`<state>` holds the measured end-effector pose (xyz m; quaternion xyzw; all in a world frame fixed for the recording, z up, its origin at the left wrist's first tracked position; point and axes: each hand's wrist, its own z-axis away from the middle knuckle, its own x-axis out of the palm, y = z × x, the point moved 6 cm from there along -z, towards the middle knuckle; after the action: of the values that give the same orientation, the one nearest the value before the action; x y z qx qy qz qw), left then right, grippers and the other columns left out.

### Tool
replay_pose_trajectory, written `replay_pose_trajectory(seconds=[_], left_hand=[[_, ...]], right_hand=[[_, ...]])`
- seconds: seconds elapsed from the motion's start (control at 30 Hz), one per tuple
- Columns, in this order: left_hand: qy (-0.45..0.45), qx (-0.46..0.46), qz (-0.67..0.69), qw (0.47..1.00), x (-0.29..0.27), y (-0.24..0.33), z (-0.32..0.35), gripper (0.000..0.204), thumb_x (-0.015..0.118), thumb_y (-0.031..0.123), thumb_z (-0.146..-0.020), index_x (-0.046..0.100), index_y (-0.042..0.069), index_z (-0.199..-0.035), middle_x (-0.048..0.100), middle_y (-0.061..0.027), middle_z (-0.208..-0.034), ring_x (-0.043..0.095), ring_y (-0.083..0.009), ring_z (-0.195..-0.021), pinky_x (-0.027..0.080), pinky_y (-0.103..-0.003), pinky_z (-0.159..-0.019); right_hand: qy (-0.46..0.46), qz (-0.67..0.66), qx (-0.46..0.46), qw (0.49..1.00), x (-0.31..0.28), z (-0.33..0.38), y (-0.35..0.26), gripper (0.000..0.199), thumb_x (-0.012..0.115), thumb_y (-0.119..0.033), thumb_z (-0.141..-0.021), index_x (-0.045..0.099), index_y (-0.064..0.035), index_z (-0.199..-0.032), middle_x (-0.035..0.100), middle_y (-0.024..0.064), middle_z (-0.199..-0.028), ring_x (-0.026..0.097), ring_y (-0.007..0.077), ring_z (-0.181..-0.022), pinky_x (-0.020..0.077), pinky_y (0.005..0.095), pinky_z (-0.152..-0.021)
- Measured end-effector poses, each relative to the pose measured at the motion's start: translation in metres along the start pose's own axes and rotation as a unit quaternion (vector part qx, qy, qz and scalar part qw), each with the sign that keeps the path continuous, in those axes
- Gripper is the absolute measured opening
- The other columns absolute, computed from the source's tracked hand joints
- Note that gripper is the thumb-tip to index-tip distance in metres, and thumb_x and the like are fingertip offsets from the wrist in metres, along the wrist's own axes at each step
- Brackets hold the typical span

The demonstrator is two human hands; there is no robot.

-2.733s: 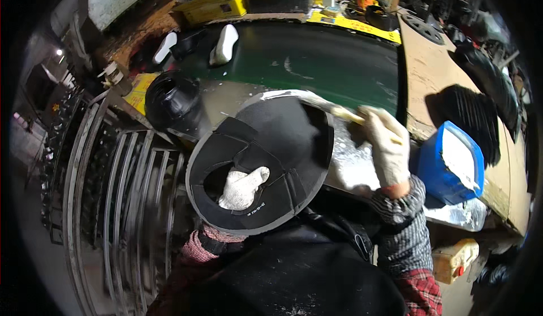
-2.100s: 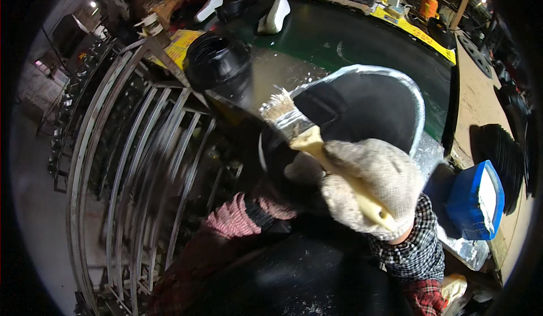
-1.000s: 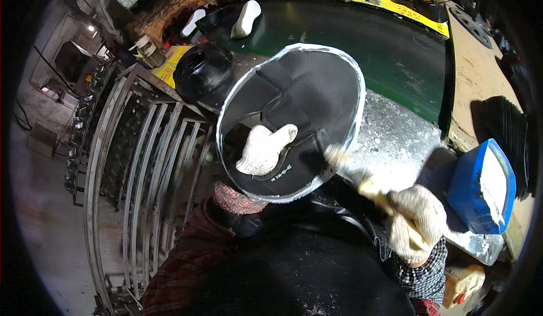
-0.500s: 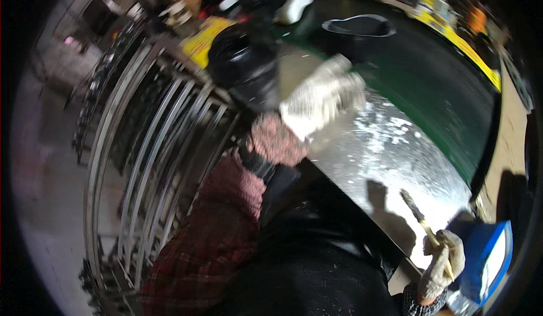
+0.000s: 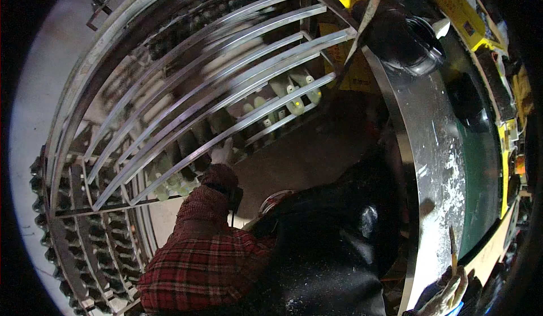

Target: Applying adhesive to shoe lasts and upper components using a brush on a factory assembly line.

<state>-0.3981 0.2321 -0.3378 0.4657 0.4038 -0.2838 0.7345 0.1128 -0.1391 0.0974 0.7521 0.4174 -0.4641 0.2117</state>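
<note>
My left hand (image 5: 222,153), in a pale glove, reaches in at the lower side of a metal rack (image 5: 266,58) with several long bars. Pale green shoe lasts (image 5: 294,101) lie along the rack close to it. Its fingers are partly hidden among dark shapes, so I cannot tell whether it holds anything. At the lower right, my gloved right hand (image 5: 448,296) is closed around a thin brush (image 5: 453,247). The brush points away from me over a metal work surface (image 5: 419,140) smeared with white.
A rounded black object (image 5: 410,41) stands at the far end of the work surface. Beyond that surface runs a dark green strip (image 5: 479,194) with a black sole-shaped piece (image 5: 469,101). Yellow boxes (image 5: 353,70) are behind the rack's end. More rack rows (image 5: 96,234) stand at lower left.
My view has swung left toward the rack. My left hand has gone from over the work surface to the rack's lower bars. My right hand keeps the brush.
</note>
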Motion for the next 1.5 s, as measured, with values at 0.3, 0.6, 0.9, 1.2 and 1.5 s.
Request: replay_pose_trajectory(seconds=[0.3,0.6,0.9,1.2,1.5], left_hand=[[-0.114,0.106,-0.015,0.988,0.060,0.011,-0.045,0.044,0.058,0.036,-0.087,0.058,0.002,-0.116,0.065,-0.0106,-0.105,0.062,-0.0246,-0.098,0.052,-0.039,-0.076],[-0.444,-0.078,0.579,0.679,-0.009,0.082,0.118,0.038,0.059,0.036,-0.088,0.057,0.007,-0.112,0.062,-0.0081,-0.103,0.059,-0.0169,-0.086,0.049,-0.031,-0.073],[-0.737,0.110,0.383,0.547,-0.067,0.258,0.275,0.062,0.060,0.024,-0.082,0.038,-0.002,-0.134,0.055,-0.0160,-0.124,0.059,-0.0271,-0.106,0.048,-0.040,-0.092],[-0.846,0.107,0.372,0.366,-0.047,0.384,0.410,0.087,0.069,0.033,-0.072,0.029,-0.007,-0.138,0.047,-0.0276,-0.126,0.051,-0.0384,-0.114,0.037,-0.053,-0.103],[-0.812,-0.041,0.387,0.434,0.021,0.337,0.402,0.076,0.054,0.049,-0.086,0.031,-0.002,-0.138,0.047,-0.0306,-0.125,0.050,-0.0434,-0.115,0.043,-0.062,-0.092]], right_hand=[[-0.005,-0.249,0.256,0.934,-0.003,0.040,0.031,0.030,0.051,-0.018,-0.095,0.056,0.0060,-0.113,0.060,0.0144,-0.108,0.058,0.0198,-0.097,0.0473,0.0284,-0.085],[-0.050,-0.314,0.280,0.906,0.007,0.036,0.011,0.028,0.059,-0.013,-0.089,0.057,0.0076,-0.107,0.062,0.0129,-0.088,0.061,0.0171,-0.076,0.0490,0.0269,-0.071],[0.213,-0.186,0.245,0.927,-0.076,0.052,0.087,0.027,0.058,-0.009,-0.090,0.059,0.0024,-0.115,0.065,0.0091,-0.093,0.059,0.0145,-0.082,0.0481,0.0258,-0.076],[0.327,0.046,0.364,0.871,-0.170,0.203,0.236,0.025,0.058,-0.022,-0.093,0.066,0.0007,-0.100,0.062,0.0049,-0.077,0.055,0.0096,-0.068,0.0425,0.0224,-0.061],[0.290,-0.138,0.476,0.819,-0.168,0.237,0.265,0.024,0.059,-0.021,-0.091,0.065,0.0021,-0.088,0.059,0.0008,-0.074,0.052,0.0076,-0.065,0.0408,0.0227,-0.058]])
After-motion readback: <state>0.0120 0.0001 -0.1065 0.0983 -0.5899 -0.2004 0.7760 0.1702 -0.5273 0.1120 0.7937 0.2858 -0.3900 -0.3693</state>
